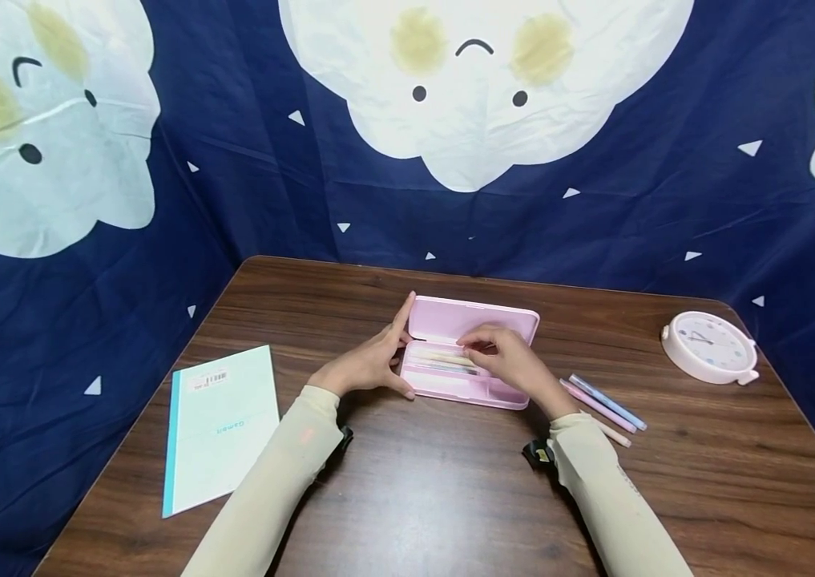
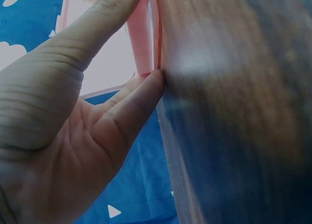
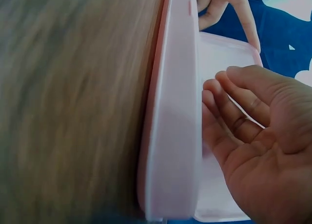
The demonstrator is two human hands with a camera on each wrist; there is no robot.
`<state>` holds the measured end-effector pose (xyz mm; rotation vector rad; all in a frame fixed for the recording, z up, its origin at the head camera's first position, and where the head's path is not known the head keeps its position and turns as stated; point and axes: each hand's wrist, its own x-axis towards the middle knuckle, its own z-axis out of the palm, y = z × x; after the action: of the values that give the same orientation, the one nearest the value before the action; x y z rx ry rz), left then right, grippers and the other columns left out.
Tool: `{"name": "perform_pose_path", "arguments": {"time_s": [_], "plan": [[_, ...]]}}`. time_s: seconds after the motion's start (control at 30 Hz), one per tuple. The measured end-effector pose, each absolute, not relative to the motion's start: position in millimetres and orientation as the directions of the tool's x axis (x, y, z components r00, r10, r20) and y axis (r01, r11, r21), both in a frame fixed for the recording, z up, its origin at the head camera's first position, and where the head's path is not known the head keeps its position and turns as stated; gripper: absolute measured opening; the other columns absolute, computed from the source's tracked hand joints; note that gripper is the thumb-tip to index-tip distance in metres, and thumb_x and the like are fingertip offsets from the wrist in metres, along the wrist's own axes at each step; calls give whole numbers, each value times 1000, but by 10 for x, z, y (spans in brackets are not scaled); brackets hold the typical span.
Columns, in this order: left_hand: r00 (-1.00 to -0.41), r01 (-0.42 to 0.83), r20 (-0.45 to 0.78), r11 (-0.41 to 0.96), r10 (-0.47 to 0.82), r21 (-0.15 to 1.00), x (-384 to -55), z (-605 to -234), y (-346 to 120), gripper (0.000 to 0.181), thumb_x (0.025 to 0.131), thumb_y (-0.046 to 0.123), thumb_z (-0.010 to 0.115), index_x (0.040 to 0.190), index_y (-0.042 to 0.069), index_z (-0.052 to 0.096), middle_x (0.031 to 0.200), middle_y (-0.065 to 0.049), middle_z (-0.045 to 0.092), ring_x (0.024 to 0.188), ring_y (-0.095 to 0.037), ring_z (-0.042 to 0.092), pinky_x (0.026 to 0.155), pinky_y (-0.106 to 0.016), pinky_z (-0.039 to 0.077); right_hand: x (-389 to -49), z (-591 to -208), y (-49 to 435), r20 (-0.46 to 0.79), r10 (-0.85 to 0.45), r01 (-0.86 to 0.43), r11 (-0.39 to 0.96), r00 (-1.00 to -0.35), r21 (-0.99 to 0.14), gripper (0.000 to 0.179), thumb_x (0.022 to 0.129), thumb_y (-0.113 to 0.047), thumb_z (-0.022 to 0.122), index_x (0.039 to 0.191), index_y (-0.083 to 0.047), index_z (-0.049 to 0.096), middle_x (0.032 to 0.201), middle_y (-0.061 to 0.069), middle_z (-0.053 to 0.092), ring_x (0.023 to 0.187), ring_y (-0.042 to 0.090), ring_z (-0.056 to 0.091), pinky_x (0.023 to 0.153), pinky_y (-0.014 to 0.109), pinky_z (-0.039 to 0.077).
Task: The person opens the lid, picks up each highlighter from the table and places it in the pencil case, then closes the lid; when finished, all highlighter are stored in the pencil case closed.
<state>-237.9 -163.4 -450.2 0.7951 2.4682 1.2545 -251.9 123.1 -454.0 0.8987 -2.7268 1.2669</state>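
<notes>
Counting one pink pencil case [image 1: 443, 316] on the table [image 1: 443, 497], lying open with lid on the far side; also three loose pens [image 1: 598, 406] just right of it, one notebook [image 1: 223, 437] to the left and one clock [image 1: 712, 349] to the far right. Finding several slim pens [image 1: 446, 359] inside, too bunched to count. Spanning the case's left end with left hand [image 1: 364, 365] spread wide, touching the near corner with thumb and the lid with forefinger. Holding right hand [image 1: 511, 361] bent over the case, thumb and fingertips narrowly apart; cannot tell whether gripping a pen. Reaching both sleeved arms [image 1: 277, 489] forward, angled inward.
</notes>
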Motion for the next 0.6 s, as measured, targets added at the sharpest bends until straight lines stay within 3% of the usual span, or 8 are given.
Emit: {"name": "perform_pose_path", "arguments": {"time_s": [0.4,0.6], "plan": [[-817,353,19,473,576,807,-2386,-4511,-1633,159,73,4,102,172,20,-22,136,-26,51,137,-37,52,111,-49,53,-2445,-4486,1441,239,-462,-485,542,-854,-686,16,100,1,74,114,3,81,110,15,76,102,29,71,93,48,61],[-813,361,19,478,581,801,-2386,-4498,-1637,160,74,6,102,171,22,-23,136,-26,51,137,-38,52,112,-50,53,-2332,-4460,1808,233,-409,-452,598,-882,-662,16,101,-2,75,115,-1,82,113,14,78,101,25,69,89,35,59]]}}
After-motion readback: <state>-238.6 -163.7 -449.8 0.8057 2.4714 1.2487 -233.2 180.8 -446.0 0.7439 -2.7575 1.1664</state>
